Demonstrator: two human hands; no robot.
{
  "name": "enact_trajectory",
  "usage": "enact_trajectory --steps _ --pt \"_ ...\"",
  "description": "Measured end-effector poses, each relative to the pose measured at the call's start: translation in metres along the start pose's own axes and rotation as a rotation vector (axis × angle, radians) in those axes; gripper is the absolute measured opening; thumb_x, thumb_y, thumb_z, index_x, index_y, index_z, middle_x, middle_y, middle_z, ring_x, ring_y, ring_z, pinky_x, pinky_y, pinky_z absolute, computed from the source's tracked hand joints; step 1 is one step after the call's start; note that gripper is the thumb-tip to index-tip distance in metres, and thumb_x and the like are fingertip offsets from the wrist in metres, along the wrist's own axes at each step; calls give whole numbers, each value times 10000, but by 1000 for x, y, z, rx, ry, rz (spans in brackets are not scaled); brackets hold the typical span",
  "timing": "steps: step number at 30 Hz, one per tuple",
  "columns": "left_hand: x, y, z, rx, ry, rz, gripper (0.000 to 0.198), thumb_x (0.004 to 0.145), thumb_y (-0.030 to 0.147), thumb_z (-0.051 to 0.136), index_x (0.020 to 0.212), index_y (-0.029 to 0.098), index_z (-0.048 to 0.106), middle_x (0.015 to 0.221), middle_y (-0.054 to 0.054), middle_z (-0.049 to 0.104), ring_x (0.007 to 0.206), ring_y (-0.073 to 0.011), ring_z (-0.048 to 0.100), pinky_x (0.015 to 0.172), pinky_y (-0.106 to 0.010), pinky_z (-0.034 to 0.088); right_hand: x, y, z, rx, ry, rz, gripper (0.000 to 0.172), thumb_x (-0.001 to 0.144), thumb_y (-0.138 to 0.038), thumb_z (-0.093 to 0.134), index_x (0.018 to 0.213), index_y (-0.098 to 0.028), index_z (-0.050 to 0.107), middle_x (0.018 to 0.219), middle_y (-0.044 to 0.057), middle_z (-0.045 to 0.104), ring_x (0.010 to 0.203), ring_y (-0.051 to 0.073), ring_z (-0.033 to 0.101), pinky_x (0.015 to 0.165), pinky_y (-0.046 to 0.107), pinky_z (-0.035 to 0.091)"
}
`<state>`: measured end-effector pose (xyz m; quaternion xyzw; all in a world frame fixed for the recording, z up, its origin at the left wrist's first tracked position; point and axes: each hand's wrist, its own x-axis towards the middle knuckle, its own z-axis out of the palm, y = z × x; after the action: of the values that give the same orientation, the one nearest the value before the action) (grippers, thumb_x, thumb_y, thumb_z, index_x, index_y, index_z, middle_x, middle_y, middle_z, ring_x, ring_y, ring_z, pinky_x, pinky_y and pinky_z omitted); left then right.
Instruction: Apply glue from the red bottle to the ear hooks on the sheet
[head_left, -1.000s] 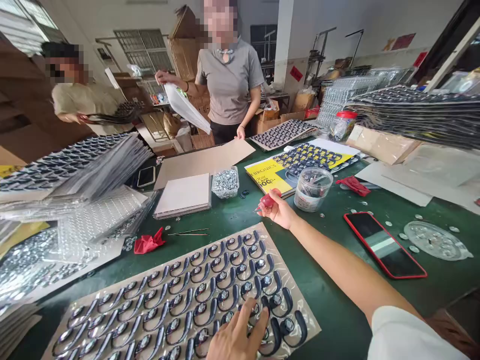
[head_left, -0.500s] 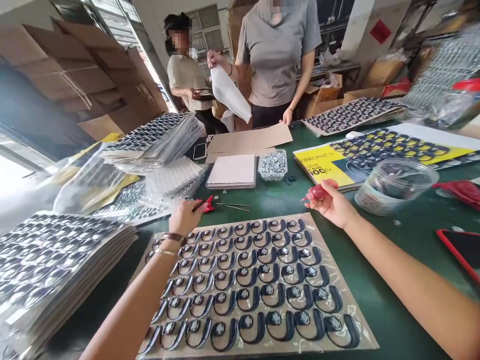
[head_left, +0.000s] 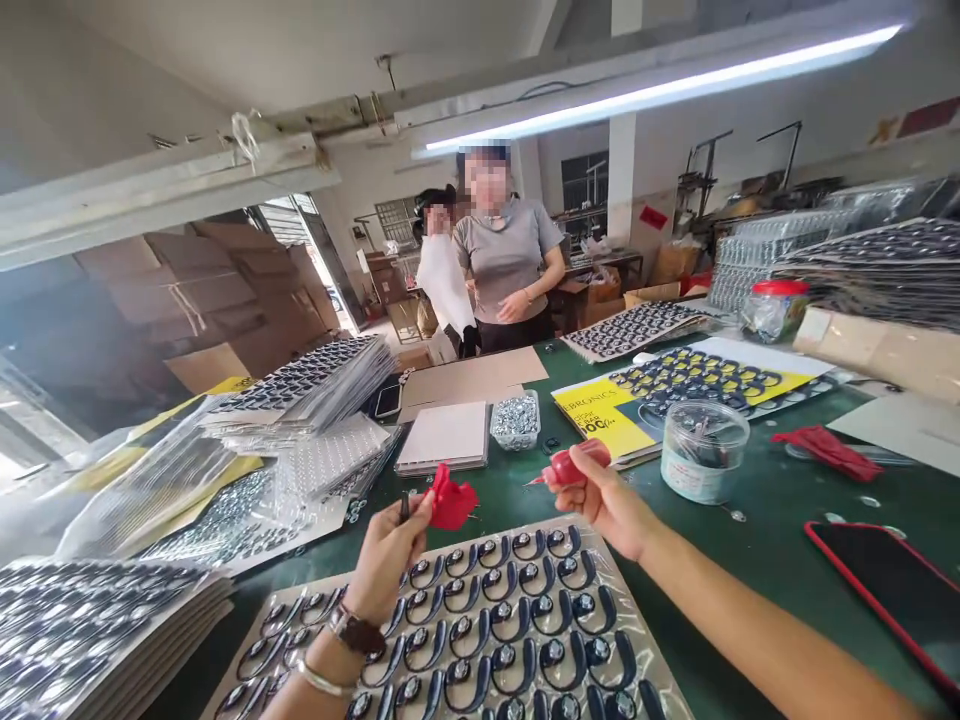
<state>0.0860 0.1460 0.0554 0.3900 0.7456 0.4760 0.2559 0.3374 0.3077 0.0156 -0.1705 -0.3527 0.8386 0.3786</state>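
My left hand pinches a crumpled red cloth, raised over the far edge of the card; a short black stick-like thing shows among its fingers, its kind unclear. Wrapped in my right hand is a small red squeeze bottle, its thin nozzle pointing left toward the cloth. Below both hands lies a brown card under clear film, bearing rows of dark curved bands, each with a clear faceted stone. A clear tub of shiny stones stands beyond them.
Stacks of carded bands rise at the left. To the right are a yellow printed box, a clear round tub, another red cloth and a red-edged phone. Across the table stand two people, one holding a white sheet.
My left hand has lifted the red cloth off the table. My right hand still holds the bottle. The view has tilted up, and the person opposite has shifted the white sheet.
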Motion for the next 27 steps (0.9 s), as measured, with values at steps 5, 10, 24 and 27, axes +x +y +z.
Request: enact_trajectory --steps 5,10,24,27 --pt "-46 25 51 -360 -150 -23 433 852 598 539 814 167 512 404 100 318 378 -45 188 398 -181 133 -41 3 45 -88 -205 -114 347 832 -407 755 1090 -189 674 915 74 774 663 153 735 688 264 585" --pt "-69 40 59 -544 -218 -88 421 823 585 558 846 165 541 407 92 329 389 -52 187 408 -183 146 -57 7 55 -285 -199 -203 383 812 -380 772 1132 -200 665 987 75 760 654 163 717 709 314 583" --pt "-104 25 47 -264 28 217 533 866 642 530 630 174 433 532 78 317 458 -54 240 465 -215 170 -73 34 42 -1131 -581 -1088 669 748 -217 793 1356 -338 541 1066 35 761 850 277 763 768 285 632" --pt "-119 23 35 -90 115 343 480 853 513 593 565 172 416 552 44 350 525 -80 264 531 -253 179 -65 49 28 -1246 -661 -1300 755 734 -315 808 1423 -340 502 979 45 786 725 289 774 635 263 650"
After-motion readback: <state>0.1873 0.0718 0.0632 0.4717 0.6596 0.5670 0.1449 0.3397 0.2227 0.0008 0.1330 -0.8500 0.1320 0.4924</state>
